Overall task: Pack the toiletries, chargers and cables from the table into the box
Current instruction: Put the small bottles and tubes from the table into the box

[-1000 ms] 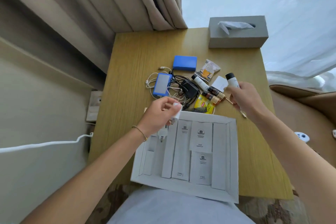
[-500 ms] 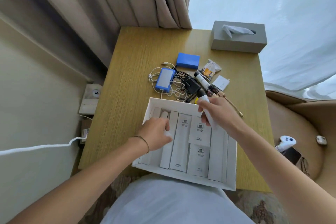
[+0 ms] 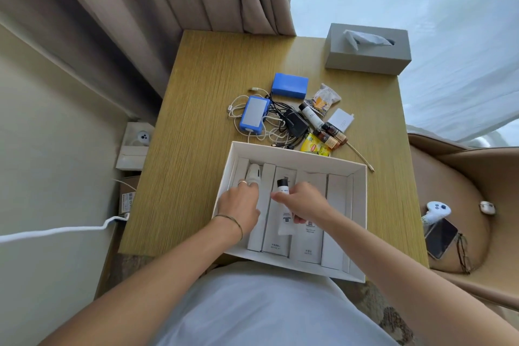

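Wooden tabletop point(image 3: 202, 109) lies bare along its left side and far-left corner, open room beside the curtain; the white box point(image 3: 361, 205) overhangs the near edge against the person's lap. In the box's left end the left hand point(image 3: 240, 206) rests with fingers curled over a white charger point(image 3: 254, 174); I cannot tell whether it grips it. Beside it the right hand point(image 3: 304, 202) pinches one white tube point(image 3: 285, 211) with a black cap, now low over the packets inside, where a second ago it was held up above the table. Beyond the box sit two blue power banks point(image 3: 254, 115), a tangle of cables point(image 3: 269, 132), a second tube point(image 3: 310, 114), two small brown bottles point(image 3: 330, 135) and one yellow packet point(image 3: 314, 146). A grey tissue box point(image 3: 368, 56) stands at the far-right corner.
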`<state>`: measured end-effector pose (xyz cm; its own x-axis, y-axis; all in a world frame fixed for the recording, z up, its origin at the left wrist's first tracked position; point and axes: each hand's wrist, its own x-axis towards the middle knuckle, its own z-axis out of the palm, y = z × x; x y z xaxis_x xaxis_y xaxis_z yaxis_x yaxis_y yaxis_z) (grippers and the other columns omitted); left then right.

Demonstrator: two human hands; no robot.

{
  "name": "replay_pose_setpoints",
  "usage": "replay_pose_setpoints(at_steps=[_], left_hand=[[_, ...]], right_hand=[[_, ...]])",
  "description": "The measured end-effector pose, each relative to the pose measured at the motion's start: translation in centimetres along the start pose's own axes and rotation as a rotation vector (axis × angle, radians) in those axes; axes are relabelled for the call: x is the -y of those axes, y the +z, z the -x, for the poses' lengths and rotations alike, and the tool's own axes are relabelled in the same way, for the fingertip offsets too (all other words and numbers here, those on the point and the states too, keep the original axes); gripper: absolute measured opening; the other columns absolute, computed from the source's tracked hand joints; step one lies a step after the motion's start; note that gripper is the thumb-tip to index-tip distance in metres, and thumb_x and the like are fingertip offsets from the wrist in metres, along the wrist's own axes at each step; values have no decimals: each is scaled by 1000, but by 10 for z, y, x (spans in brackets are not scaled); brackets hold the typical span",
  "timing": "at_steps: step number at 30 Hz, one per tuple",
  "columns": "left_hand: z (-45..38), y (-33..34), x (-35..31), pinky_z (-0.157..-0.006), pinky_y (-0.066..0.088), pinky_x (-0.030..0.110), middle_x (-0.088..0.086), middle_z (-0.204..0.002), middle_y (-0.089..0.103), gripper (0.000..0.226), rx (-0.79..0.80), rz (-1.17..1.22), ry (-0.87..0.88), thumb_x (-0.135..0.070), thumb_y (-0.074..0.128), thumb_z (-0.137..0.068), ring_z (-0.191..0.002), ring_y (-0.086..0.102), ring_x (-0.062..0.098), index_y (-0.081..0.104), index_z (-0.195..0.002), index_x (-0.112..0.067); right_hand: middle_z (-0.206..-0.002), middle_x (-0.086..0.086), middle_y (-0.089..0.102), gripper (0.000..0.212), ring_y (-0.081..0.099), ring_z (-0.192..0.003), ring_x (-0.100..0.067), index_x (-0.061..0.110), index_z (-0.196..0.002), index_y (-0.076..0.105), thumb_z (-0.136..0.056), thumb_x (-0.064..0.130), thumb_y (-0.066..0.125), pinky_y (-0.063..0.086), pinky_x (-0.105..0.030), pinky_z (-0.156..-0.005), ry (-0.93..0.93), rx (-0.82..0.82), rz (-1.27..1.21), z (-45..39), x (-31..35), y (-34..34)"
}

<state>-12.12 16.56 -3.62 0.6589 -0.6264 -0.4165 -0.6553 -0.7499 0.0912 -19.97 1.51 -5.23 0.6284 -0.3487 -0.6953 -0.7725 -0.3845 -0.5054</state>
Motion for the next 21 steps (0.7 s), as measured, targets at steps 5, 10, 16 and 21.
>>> replay_pose_setpoints(at_steps=[5, 10, 16, 21], left_hand=[[-4, -3, -2, -72, 46, 35, 11, -121, 59, 35, 6, -60, 8, -15, 60, -94, -105, 64, 30, 52, -127, -13], [-1, -9, 2, -72, 47, 35, 10, -116, 62, 27, -30, 12, 58, -17, 53, -95, -101, 64, 29, 54, -122, -14], [6, -29, 0, -73, 53, 35, 3, -102, 62, 14, -172, 169, 144, -25, 49, -97, -90, 61, 22, 56, -108, -18], [8, -53, -8, -69, 51, 32, -4, -96, 60, 9, -301, 279, 232, -27, 53, -95, -84, 60, 18, 57, -101, -23]], right_hand=[[-50, 0, 70, 53, 67, -43, -10, 13, -61, 66, -86, 59, 67, 57, -28, -57, 41, -39, 9, -21, 3, 6], [-55, -2, 73, 31, 73, -53, -16, 7, -65, 75, -88, 29, 73, 65, -36, -67, 64, -25, -49, -36, 2, 7], [-61, -7, 74, 29, 74, -60, -24, 5, -69, 76, -87, 24, 65, 64, -42, -70, 55, -83, -4, -28, 9, 0], [-72, -6, 74, 24, 69, -71, -25, 12, -72, 71, -85, 23, 55, 55, -33, -62, -71, -186, 113, -5, 33, -28]])
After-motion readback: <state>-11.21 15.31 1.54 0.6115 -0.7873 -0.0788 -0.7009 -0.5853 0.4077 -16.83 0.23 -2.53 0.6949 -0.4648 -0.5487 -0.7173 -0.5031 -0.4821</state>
